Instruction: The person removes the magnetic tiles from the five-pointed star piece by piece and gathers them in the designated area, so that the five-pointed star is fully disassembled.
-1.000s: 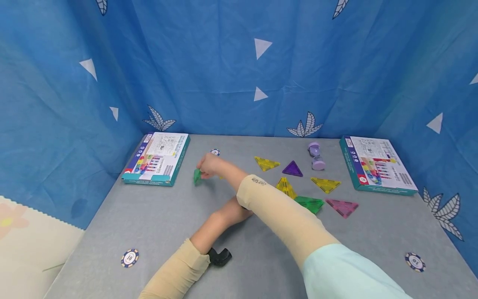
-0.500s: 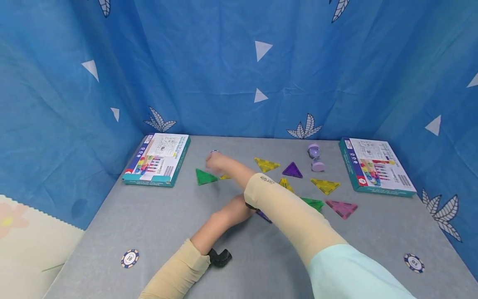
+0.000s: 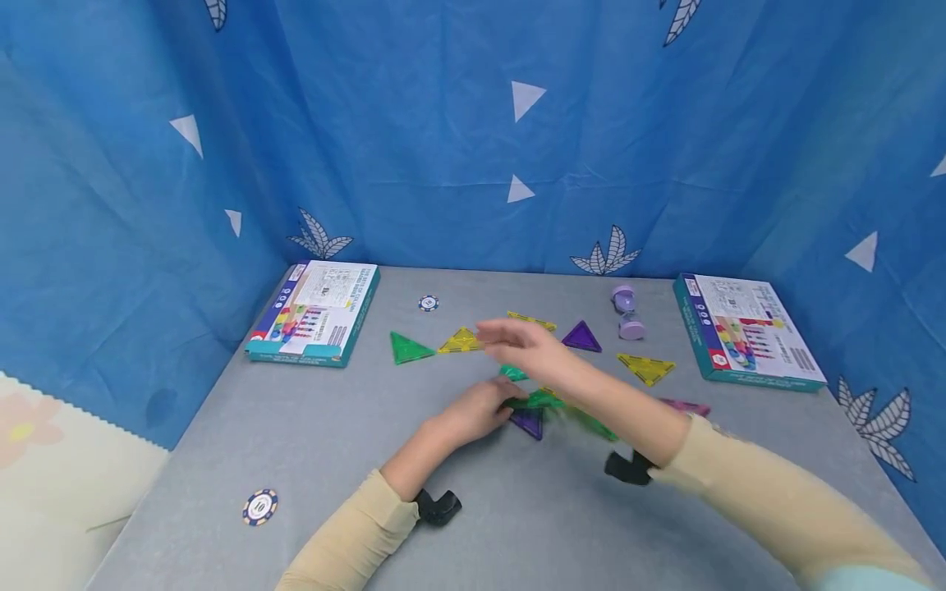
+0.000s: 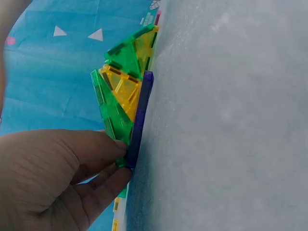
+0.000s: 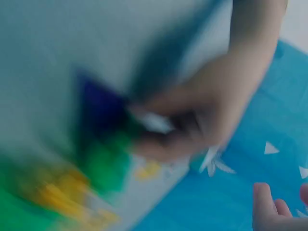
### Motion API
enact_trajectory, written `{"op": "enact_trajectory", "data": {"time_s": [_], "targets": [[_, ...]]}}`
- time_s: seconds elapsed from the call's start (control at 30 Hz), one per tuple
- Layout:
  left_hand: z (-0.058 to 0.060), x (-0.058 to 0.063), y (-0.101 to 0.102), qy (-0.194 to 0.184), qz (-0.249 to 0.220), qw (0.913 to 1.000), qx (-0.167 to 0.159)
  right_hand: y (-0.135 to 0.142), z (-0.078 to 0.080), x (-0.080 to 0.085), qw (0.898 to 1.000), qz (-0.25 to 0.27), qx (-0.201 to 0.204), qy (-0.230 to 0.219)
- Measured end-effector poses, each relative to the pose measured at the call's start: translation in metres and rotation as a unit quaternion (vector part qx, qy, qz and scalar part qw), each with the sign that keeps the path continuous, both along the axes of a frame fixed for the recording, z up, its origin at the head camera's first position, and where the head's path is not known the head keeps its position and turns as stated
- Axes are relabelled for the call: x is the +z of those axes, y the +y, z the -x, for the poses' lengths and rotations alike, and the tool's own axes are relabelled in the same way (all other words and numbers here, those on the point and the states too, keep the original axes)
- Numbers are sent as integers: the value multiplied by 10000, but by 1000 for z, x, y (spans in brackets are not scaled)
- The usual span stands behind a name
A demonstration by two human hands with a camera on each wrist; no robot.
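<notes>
The left hand (image 3: pixel 476 413) is doing the steady work here, thumb and fingers pinching a green tile (image 4: pixel 109 108) and a purple tile (image 4: pixel 139 120) right where their edges meet, low against the worktop (image 3: pixel 332 460). The purple one lies along the surface, the green leans up from it, and there's a yellow tile (image 4: pixel 122 89) tucked in between, just past the fingertips! Beyond that, another green piece (image 4: pixel 126 57) carries the cluster on.

Over the top comes the right hand (image 3: pixel 526 346), fingers long and straight, thumb away from them, nothing in its hold, hanging above the tiles. Its own wrist view is badly smeared, so whether it brushes any of them is hard to call.

The step in hand looks like bracing a seam: one hand pins the cluster, the other is free. Out to the side, a loose green tile (image 3: pixel 409 349) lies flat with a loose yellow tile (image 3: pixel 461 341) just beside it, both apart from the cluster. Across the way, a loose purple tile (image 3: pixel 582 336) sits near the lilac sand timer (image 3: pixel 628 313).

What does the next move call for? A light touch, I'd say: that left pinch kept firm, and the free hand clear of the leaning pieces, because a bump there could well pop the joint.
</notes>
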State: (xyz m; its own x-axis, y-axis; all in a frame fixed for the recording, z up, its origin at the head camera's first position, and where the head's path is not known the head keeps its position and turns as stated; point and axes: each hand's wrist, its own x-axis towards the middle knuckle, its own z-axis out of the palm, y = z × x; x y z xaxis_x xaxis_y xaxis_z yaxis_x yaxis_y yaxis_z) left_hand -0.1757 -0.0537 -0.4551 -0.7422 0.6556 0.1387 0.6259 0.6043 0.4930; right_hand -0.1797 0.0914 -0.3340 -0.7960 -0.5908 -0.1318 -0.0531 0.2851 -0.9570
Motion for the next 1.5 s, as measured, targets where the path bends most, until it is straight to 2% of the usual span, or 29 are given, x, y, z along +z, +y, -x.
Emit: {"op": "enact_trajectory", "data": {"time_s": [0.13,0.27,0.4,0.53,0.63,0.8,0.93,1.0,1.3,1.5], "targets": [[0,-1,1,-93,-161,9998,-31,51,-40,-32,9936,479,-265,-992],[1,-2,1,-232,-119,9996,56,80,-63,-71,9795,515,-513,-1880],[1,-1,0,-324,-153,9993,65,89,-70,-94,9627,701,-1019,-2407],[0,0,1,-355,-218,9991,72,89,-68,-99,9443,1077,-1416,-2769],[0,0,2,-346,-213,9991,109,89,-66,-98,9371,1218,-1544,-2885],[-1,0,3,-346,-224,9990,177,91,-64,-98,9317,1368,-1600,-2961],[-1,1,4,-274,-218,9992,175,90,-61,-103,9233,1626,-1652,-3063],[-1,2,4,-255,-195,9994,155,88,-60,-106,9222,1648,-1706,-3055],[-2,2,6,-311,-212,9991,184,67,-49,-119,9339,1234,-1680,-2906],[-2,2,5,-213,-130,9993,283,58,-43,-125,9412,885,-1862,-2677]]}}
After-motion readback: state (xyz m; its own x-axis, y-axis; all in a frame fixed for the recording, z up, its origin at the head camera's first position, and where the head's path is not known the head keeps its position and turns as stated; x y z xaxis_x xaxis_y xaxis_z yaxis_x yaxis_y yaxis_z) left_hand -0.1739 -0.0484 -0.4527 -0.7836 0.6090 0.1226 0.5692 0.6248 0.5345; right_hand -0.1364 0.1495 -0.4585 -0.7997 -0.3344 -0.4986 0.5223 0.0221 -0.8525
